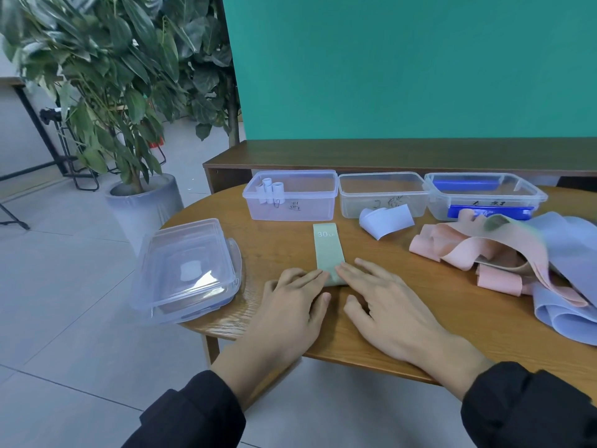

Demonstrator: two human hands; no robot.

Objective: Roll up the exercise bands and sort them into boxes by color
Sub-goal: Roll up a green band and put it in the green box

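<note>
because the green band lies flat and lengthwise on the table, running from our fingertips away toward the far edge, its near end is the natural place to begin a roll, and that is where we have both hands. we judge the rolling has only just begun: the near end looks slightly bunched under our fingers, while the rest, with its "30" print, lies unrolled.

our left hand rests palm down, fingers straight and together, the tips pressing the near end of the band from the left. our right hand mirrors it, fingers extended and a little spread, tips on the same end from the right. neither hand curls round anything; both are flat and pressing. both wrists come in from the near edge in dark sleeves.

along the far edge stand three clear boxes in a row, open and within reach for sorting: the left box already holds small pale rolls, the middle box looks bare, and the right box has something blue inside. a loose white band sits in front of the middle box. toward the right edge a heap of pink bands and blue bands waits, tangled together. at the left edge a stack of lids overhangs slightly.
</note>
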